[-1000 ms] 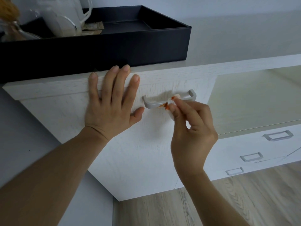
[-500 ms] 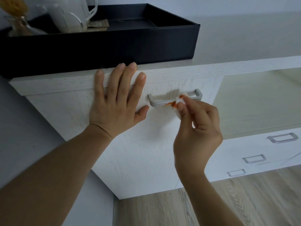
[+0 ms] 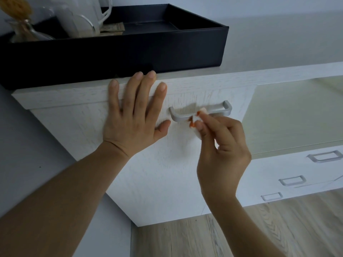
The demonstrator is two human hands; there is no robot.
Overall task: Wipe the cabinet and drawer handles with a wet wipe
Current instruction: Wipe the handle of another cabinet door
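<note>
One black tray [image 3: 130, 51]: white jug [image 3: 81, 17], glass vase [image 3: 24, 32] | left hand [image 3: 133, 117] flat, released | right hand [image 3: 220, 145] pinching wipe [image 3: 195, 120]

Take the silver bar handle [image 3: 200, 113] on the white wood-grain cabinet door [image 3: 157, 164] as your landmark. Your left hand [image 3: 133, 115] lies flat on the door just left of the handle, fingertips reaching up over the cabinet's top edge. Your right hand [image 3: 220, 145] is below and right of the handle, pinching a small white wet wipe [image 3: 196, 121] against the bar's middle. Above and behind the handle, a black rectangular tray [image 3: 148, 47] sits on the cabinet top; in its left part stand a white jug [image 3: 83, 17] and a glass bottle [image 3: 24, 32]. Far right of and below the handle, three silver drawer handles [image 3: 292, 180] run in a slanting row. The wooden floor [image 3: 241, 234] lies below.
</note>
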